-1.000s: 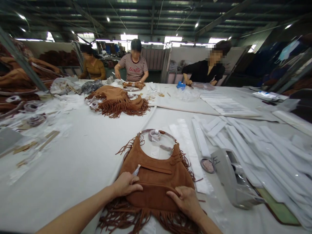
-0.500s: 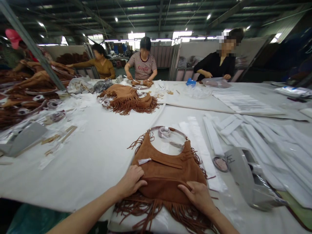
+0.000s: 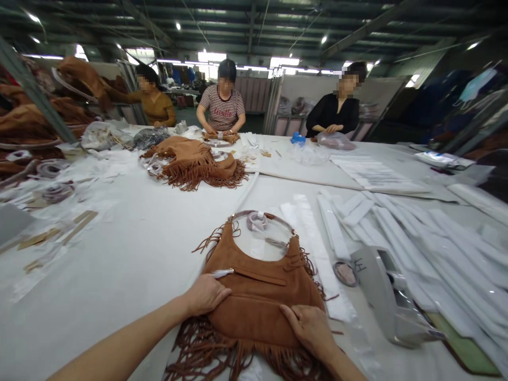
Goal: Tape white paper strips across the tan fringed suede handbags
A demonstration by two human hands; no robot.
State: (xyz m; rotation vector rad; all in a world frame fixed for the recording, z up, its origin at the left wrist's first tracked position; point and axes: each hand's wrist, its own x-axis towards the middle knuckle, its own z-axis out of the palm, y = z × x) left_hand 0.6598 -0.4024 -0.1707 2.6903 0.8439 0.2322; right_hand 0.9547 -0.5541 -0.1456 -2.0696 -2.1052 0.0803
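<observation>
Steel roof beams (image 3: 251,32) span a dim workshop, and below them I see a wide white counter (image 3: 146,233). Beyond its far edge are three co-workers, in a mustard top (image 3: 159,111), a striped top (image 3: 221,108) and a black top (image 3: 333,115). Close to the near edge lies a brown fringed suede handbag (image 3: 254,296), its handle (image 3: 240,214) toward the far edge and a coiled, wrapped strap (image 3: 256,221) inside the handle's loop. I have the left grip (image 3: 209,293) clamped on the bag's left side, just below its wrapped zipper pull (image 3: 223,273); the right grip (image 3: 311,325) is clamped on the lower right, thumb flat on the suede. To the bag's right stands a grey tape dispenser (image 3: 387,296), with white strips (image 3: 397,238) spread toward the right edge. More fringed bags (image 3: 190,159) are heaped near the far edge.
</observation>
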